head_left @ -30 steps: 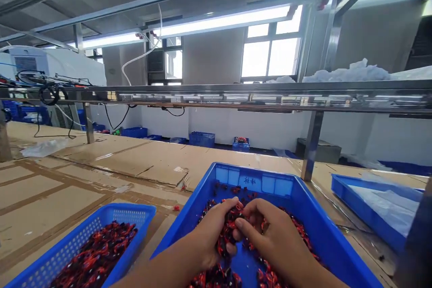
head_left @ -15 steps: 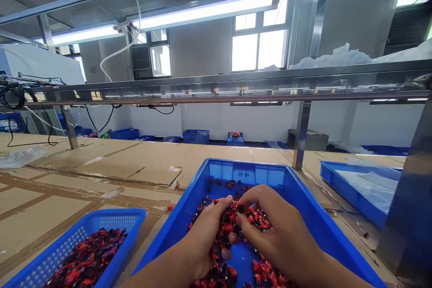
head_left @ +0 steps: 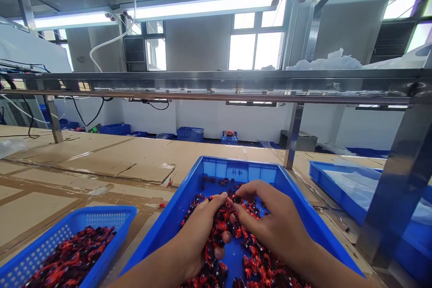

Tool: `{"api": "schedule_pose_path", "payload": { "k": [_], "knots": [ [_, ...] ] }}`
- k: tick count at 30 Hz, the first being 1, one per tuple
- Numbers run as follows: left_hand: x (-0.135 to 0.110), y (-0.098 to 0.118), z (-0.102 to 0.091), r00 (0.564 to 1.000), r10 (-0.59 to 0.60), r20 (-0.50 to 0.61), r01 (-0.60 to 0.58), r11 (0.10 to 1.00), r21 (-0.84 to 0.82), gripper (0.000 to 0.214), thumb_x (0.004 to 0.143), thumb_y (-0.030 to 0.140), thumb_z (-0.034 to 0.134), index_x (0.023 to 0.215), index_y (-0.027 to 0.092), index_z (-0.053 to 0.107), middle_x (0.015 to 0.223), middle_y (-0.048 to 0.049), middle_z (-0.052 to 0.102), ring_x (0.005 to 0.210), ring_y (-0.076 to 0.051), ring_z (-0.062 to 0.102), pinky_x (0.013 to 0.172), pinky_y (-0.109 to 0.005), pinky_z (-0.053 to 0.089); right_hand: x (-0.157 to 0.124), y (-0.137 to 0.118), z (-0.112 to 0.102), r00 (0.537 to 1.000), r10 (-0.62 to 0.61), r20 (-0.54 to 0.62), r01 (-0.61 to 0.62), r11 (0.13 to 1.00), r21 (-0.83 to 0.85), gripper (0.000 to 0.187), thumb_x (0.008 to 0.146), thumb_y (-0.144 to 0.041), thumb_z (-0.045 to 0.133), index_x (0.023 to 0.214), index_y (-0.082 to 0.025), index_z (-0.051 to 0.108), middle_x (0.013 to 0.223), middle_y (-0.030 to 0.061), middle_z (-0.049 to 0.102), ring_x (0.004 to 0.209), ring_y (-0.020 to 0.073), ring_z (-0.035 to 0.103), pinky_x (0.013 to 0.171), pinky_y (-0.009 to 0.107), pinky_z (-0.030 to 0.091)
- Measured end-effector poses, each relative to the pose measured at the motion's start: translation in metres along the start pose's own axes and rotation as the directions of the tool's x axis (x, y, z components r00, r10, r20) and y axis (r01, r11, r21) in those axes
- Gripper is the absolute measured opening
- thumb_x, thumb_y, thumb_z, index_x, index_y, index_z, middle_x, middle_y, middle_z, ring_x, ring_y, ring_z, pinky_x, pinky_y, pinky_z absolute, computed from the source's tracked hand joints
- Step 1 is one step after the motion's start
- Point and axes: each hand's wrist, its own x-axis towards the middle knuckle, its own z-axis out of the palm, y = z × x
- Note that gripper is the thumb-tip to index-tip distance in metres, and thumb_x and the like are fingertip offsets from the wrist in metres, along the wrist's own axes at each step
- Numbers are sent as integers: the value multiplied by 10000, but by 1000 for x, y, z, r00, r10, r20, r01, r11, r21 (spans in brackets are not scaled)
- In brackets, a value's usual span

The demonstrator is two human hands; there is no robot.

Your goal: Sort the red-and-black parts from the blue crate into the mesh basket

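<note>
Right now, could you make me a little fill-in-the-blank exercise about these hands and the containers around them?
1. The left hand holds a clump of small pieces coloured black and ____.
2. Both it and the right hand are over a large tray whose colour is ____.
3. In this view, the perforated basket stands to the ____ of that tray.

Missing words: red; blue; left.

Two Chinese characters (head_left: 237, 172), hardly legible, on the far wall of the blue tray (head_left: 263, 173)
</note>
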Motion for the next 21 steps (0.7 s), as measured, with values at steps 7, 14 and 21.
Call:
{"api": "schedule_pose_path", "payload": {
  "k": [7, 14, 21],
  "knots": [
    [-2, 3, 1, 1000, -11, 24, 11, 1000, -7, 399, 807, 569, 589, 1035, 245, 543, 794, 16, 596, 439, -58, 461, 335, -144, 246, 3, 2, -1, 963, 262, 65, -268, 902, 339, 63, 792, -257, 607, 841, -218, 612, 825, 22, 633, 769, 190, 590, 710, 320, 476],
    [-4, 5, 0, 998, -26, 51, 27, 999, -17, 370, 806, 575, 589, 1000, 264, 537, 824, 19, 599, 447, -59, 471, 337, -139, 243, 9, 34, 1, 767, 473, 434, -555, 149, 819, 137, 766, -279, 514, 864, -198, 564, 733, -4, 517, 511, 113, 422, 398, 214, 324],
    [-6, 0, 5, 994, 111, 15, -112, 984, 137, 377, 796, 571, 596, 954, 230, 572, 681, 24, 530, 437, -100, 482, 310, -164, 291, 1, 10, 9, 879, 341, 333, -415, 891, 183, 208, 813, -387, 666, 950, -231, 643, 549, -82, 364, 512, 112, 342, 488, 221, 251]
  ]
}}
